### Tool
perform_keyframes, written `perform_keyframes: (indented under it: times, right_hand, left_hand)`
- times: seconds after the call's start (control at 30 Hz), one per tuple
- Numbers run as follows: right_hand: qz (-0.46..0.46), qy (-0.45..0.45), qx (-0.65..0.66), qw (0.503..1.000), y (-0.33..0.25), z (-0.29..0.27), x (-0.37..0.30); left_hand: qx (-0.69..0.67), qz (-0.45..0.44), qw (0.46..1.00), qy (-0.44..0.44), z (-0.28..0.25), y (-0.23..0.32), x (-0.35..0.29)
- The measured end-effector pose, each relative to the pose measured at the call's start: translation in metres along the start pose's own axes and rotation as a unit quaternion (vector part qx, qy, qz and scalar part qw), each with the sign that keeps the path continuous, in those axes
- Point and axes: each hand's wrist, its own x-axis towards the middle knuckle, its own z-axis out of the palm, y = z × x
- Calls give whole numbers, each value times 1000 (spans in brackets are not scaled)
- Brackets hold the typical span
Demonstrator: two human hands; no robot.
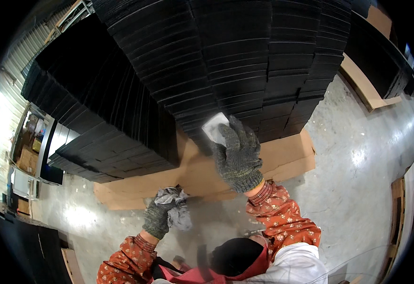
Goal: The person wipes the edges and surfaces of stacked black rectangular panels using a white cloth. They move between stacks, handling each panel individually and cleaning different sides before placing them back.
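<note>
1. Left hand (158,218), gloved, is clenched round one crumpled grey rag (176,208).
2. Right hand (237,154), gloved, presses one white cloth (215,127) against the black stack (226,57); its fingers half-hide the cloth.
3. Two stacks stand on cardboard (282,156); individual sheets are uncountable.

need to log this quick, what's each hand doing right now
left hand: closed on a crumpled grey rag
right hand: pressing a white cloth against the black stack

Grey knit gloves (237,151), orange floral sleeves (282,217), red apron (202,274)
</note>
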Motion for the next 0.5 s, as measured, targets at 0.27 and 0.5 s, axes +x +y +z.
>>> perform_keyframes:
  times: [0.27, 0.5]
  right_hand:
    - [-9, -67, -16, 998, 3, -4, 4]
    - [-47, -37, 15, 998, 16, -1, 4]
  left_hand:
    - [-291, -108, 950, 29, 12, -3, -5]
    - [-258, -86, 962, 26, 11, -3, -4]
